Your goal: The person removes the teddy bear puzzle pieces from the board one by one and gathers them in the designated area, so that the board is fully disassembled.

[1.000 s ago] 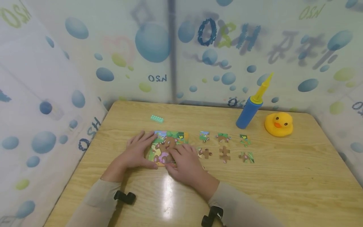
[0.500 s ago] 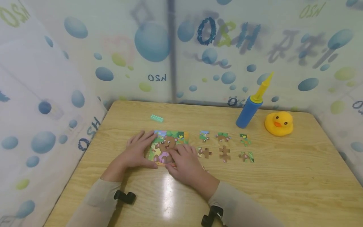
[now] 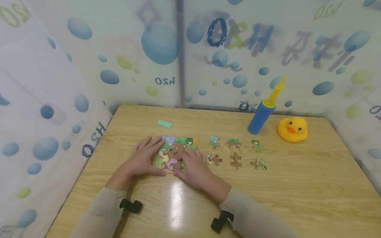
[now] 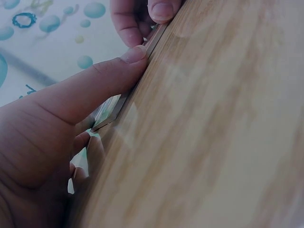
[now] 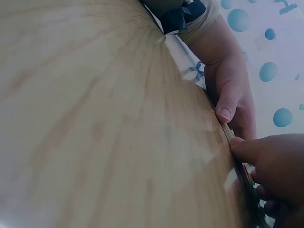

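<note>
A jigsaw puzzle (image 3: 172, 155) with a brown bear picture lies flat on the table, partly covered by both hands. My left hand (image 3: 146, 158) spans its left side, fingers straight along the edge and thumb at the near edge. Over the right side lies my right hand (image 3: 194, 168), its index finger bent onto the bear and its thumb at the near edge. In the left wrist view the left thumb (image 4: 109, 78) presses the thin board edge, close to the right fingertips. I cannot tell whether a piece is pinched under the right hand.
Several loose jigsaw pieces (image 3: 235, 161) lie in two rows right of the puzzle. Behind it sits a mint toy brick (image 3: 164, 123). A blue hand pump (image 3: 259, 119) with yellow nozzle and a rubber duck (image 3: 293, 130) stand at the back right, before a patterned curtain (image 3: 208, 89).
My right hand has shifted slightly, its index finger now a little higher on the bear. The bit of loose piece seen beside the right wrist earlier no longer shows. The left hand stays put.
</note>
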A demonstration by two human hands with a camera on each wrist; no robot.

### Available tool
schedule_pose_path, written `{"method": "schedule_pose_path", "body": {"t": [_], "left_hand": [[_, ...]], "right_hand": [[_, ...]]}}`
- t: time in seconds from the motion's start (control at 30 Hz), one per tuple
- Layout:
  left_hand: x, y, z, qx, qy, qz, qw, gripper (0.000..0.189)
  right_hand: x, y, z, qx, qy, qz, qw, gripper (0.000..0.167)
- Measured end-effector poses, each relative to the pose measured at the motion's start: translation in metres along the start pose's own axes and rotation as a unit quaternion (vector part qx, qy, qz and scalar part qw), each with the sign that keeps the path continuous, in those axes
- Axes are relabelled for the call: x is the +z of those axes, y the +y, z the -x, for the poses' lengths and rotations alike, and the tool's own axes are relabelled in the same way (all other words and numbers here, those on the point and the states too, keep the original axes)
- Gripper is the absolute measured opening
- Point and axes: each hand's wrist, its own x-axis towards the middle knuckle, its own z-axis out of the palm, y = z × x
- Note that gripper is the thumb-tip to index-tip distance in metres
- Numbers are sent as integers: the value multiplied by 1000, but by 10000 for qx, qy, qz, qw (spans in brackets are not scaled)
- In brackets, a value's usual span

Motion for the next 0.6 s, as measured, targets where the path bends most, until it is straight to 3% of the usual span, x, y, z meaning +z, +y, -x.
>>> {"method": "schedule_pose_path", "body": {"t": [0.23,0.6], "left_hand": [[3,-4,0,140,131,152,9997,132],[-1,1,0,-21,-13,93,10000,131]], "right_hand": [[-3,-1,0,7,17,-73,10000,54],[-2,-6,5,1,325,-275,9991,52]]}}
